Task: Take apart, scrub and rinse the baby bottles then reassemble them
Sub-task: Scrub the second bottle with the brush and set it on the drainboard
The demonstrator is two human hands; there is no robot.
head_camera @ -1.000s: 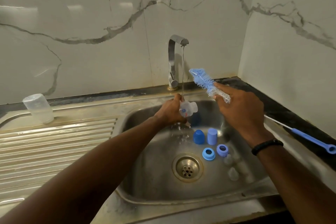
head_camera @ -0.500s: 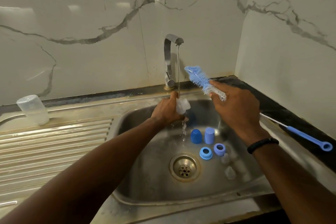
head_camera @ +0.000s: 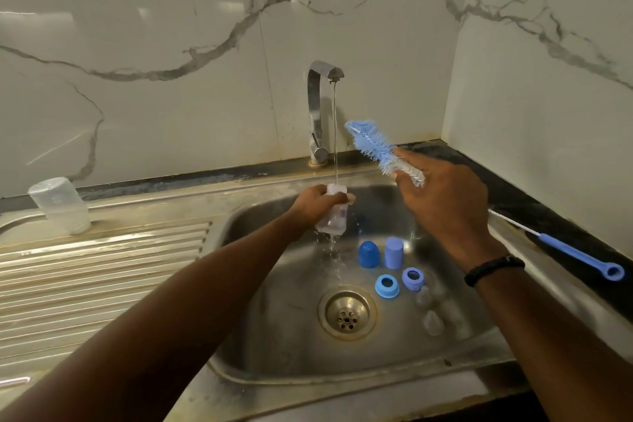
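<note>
At frame centre, a clear bottle (head_camera: 331, 216) is being gripped by the left hand (head_camera: 317, 207) under the tap's stream; the brush (head_camera: 376, 147) is being clasped by the right hand (head_camera: 442, 202). Wet, light plastic is probably being kept slippery; the body suits holding.

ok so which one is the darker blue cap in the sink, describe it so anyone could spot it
Look in the steel sink basin, just behind the drain. Two blue caps stand side by side there; the darker blue cap is the left one, dome-topped, while its paler neighbour is flat-topped.

Bottle (head_camera: 331, 212) under tap (head_camera: 320, 106), brush (head_camera: 375, 147) aloft
</note>
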